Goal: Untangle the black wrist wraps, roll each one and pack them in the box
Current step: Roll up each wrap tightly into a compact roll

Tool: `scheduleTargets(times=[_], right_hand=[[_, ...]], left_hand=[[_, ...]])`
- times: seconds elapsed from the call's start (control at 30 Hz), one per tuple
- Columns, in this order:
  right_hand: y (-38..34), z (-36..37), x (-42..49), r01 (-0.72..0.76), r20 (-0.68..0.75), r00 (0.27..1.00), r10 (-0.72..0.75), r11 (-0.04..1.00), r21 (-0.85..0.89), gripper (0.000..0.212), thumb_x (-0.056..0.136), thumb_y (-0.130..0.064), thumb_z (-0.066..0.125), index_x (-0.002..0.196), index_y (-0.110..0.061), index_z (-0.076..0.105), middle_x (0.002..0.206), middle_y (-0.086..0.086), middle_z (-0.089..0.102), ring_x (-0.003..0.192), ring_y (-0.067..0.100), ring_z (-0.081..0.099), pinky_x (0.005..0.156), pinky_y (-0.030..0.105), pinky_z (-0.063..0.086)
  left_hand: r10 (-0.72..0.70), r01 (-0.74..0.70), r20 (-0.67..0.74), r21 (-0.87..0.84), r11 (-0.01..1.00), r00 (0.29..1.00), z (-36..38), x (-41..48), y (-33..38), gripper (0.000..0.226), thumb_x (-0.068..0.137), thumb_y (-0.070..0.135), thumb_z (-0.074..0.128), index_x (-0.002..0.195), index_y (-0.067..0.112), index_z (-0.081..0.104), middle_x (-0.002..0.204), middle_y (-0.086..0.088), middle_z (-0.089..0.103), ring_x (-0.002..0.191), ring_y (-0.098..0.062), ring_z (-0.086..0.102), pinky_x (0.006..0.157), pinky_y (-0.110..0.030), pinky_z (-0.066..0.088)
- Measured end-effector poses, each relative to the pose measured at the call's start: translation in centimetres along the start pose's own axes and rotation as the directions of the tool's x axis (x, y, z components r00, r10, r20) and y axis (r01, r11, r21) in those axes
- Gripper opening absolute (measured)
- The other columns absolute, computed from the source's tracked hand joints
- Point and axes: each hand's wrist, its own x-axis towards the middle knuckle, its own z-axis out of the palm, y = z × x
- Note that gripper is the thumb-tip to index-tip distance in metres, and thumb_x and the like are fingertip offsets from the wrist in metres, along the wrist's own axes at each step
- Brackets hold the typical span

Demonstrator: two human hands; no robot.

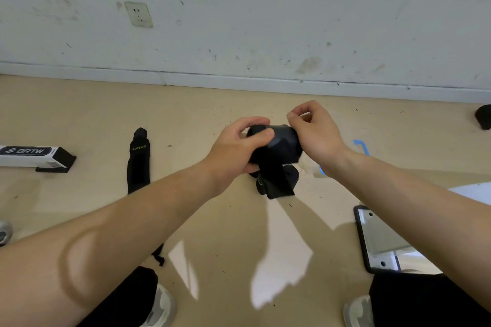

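Nearest, two pale shoes (162,305) and dark trouser knees were cut off by the bottom edge. A phone (377,239) lay on the floor (228,233) to the right, partly hidden under the right forearm. Above the floor, the left hand (239,147) gripped a half-rolled black wrap (283,145), its fingers curled round it and the thumb across the top. The right hand (317,133) pinched the wrap's upper right edge with curled fingers. The wrap's loose tail hung down to the floor, half hiding a dark roll (291,171) that was hard to make out. A flat wrap (138,164) lay well to the left. Beyond it lay the box (32,156), cut off by the left edge, its contents unseen. Blue tape (362,146) showed behind the right wrist. A socket (138,14) sat on the scuffed wall (292,13).
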Motion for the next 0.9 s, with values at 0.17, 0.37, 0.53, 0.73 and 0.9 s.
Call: scheduleTargets(times=[0.17, 0.37, 0.53, 0.73, 0.9], right_hand=[[-0.2, -0.4, -1.1, 0.385, 0.099, 0.923, -0.372, 0.897, -0.218, 0.021, 0.093, -0.013, 0.044, 0.103, -0.026, 0.056, 0.101, -0.009, 0.057, 0.085, 0.003, 0.051, 0.07, 0.012, 0.036], [-0.1, -0.3, -2.2, 0.719, 0.553, 0.694, -0.462, 0.49, -0.493, 0.053, 0.075, -0.014, 0.066, 0.125, -0.027, 0.055, 0.123, -0.006, 0.046, 0.108, 0.015, 0.044, 0.079, 0.027, 0.039], [-0.2, 0.2, -2.1, 0.742, 0.42, 0.66, -0.623, 0.455, -0.492, 0.009, 0.088, -0.015, 0.072, 0.096, -0.017, 0.07, 0.1, -0.002, 0.061, 0.096, 0.027, 0.055, 0.07, 0.032, 0.039], [-0.6, 0.1, -1.8, 0.728, 0.331, 0.669, -0.665, 0.497, -0.472, 0.006, 0.091, -0.02, 0.068, 0.088, -0.016, 0.071, 0.087, -0.002, 0.059, 0.087, 0.025, 0.053, 0.071, 0.038, 0.045], [0.0, -0.1, -1.2, 0.692, 0.251, 0.71, -0.658, 0.585, -0.423, 0.012, 0.09, -0.025, 0.069, 0.083, -0.017, 0.063, 0.084, -0.007, 0.051, 0.085, 0.02, 0.05, 0.075, 0.037, 0.045]], left_hand=[[-0.134, 0.093, -0.147, -0.252, 0.963, 0.98, -1.9, 1.2, 1.9, 0.031, 0.103, 0.018, 0.063, 0.133, 0.012, 0.063, 0.114, -0.01, 0.064, 0.1, -0.029, 0.069, 0.074, -0.044, 0.066], [-0.221, 0.154, -0.181, -0.324, 0.933, 0.958, -3.1, 1.4, 2.6, 0.018, 0.105, 0.024, 0.059, 0.104, 0.009, 0.07, 0.111, -0.018, 0.068, 0.112, -0.039, 0.071, 0.089, -0.051, 0.063], [-0.228, 0.161, -0.183, -0.32, 0.933, 0.956, -2.9, 1.1, 2.7, 0.018, 0.106, 0.024, 0.058, 0.104, 0.009, 0.068, 0.111, -0.018, 0.067, 0.108, -0.039, 0.071, 0.081, -0.048, 0.065], [-0.183, 0.155, -0.119, -0.212, 0.965, 0.976, -1.8, 1.1, 1.3, 0.028, 0.11, 0.026, 0.048, 0.12, 0.009, 0.068, 0.109, -0.013, 0.071, 0.089, -0.027, 0.075, 0.073, -0.039, 0.065], [-0.144, 0.129, -0.051, -0.23, 0.965, 0.988, -0.8, 0.9, 0.4, 0.03, 0.109, 0.025, 0.051, 0.128, 0.008, 0.065, 0.105, -0.008, 0.071, 0.082, -0.018, 0.077, 0.09, -0.049, 0.062]])
